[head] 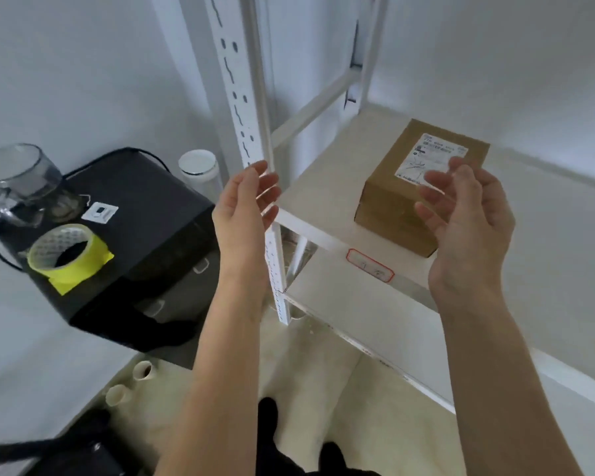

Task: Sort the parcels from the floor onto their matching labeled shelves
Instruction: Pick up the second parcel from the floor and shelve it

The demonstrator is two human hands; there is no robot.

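Parcel [423, 187], a brown cardboard box with a white shipping label [430, 158] on its top face, sits on the pale board of the white metal shelf [323, 187], just beyond both hands and nearer the right one. Neither hand holds it. The right hand [468, 218] hovers in front of the box's near right corner with its grip spread wide, fingers [437, 187] loosely curled and palm turned inward toward the box; from this angle the fingertips overlap the label, and they seem to be clear of the cardboard, though motion blur makes that hard to settle. The left hand [244, 207] is raised well to the left of the parcel, in front of the perforated upright post [236, 97] of the shelf, its grip likewise spread and empty, palm facing the right hand across the gap. A small red-bordered tag [370, 265] is stuck on the front edge of the shelf board, below the parcel and between the two wrists; its writing is too blurred to read. Left of the left hand, a black box [145, 242] carries a roll of yellow tape [66, 252] and a clear glass jar [21, 180].
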